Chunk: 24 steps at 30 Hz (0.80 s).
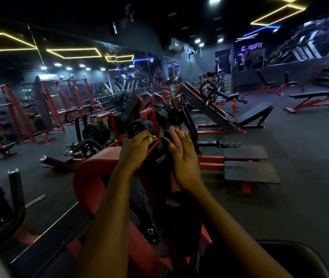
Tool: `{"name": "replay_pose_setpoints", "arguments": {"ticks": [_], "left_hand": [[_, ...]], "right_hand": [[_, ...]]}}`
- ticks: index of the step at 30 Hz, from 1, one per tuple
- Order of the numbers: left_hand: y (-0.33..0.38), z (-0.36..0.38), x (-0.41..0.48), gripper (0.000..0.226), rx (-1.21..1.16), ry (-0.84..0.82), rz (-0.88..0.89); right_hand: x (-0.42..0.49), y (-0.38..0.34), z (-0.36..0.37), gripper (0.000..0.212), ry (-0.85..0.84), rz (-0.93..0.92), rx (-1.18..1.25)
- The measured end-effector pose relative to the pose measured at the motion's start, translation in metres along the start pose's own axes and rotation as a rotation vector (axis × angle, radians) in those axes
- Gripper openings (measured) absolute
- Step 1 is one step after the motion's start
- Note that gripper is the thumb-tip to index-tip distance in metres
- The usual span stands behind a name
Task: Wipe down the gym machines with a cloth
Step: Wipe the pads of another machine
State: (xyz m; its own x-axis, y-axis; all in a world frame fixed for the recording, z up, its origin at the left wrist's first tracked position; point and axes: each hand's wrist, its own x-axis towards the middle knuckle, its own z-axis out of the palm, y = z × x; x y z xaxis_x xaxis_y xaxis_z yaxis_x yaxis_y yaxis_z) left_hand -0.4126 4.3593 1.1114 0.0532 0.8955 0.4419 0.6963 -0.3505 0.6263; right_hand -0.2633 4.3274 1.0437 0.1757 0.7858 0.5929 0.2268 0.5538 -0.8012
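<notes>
A red and black gym machine stands right in front of me, with a black rounded knob or handle at its top. My left hand grips the left side of that black part, fingers curled over it. My right hand presses a pink cloth against its right side with fingers mostly straight. More of the cloth hangs below the hand. The part under the cloth is hidden.
Black weight plates sit on red racks just beyond the machine. Two black foot platforms lie to the right, a leg press behind them, benches at far right. A black upright bar stands at left.
</notes>
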Motion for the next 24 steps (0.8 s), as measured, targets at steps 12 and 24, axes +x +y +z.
{"name": "replay_pose_setpoints", "arguments": {"ticks": [12, 24], "left_hand": [[-0.002, 0.005, 0.003, 0.024, 0.045, 0.077, -0.026], [-0.004, 0.007, 0.002, 0.028, -0.001, 0.127, -0.01]], "right_hand": [[0.017, 0.015, -0.007, 0.061, -0.033, 0.017, 0.079], [-0.02, 0.062, -0.02, 0.044, 0.027, 0.229, 0.239]]}}
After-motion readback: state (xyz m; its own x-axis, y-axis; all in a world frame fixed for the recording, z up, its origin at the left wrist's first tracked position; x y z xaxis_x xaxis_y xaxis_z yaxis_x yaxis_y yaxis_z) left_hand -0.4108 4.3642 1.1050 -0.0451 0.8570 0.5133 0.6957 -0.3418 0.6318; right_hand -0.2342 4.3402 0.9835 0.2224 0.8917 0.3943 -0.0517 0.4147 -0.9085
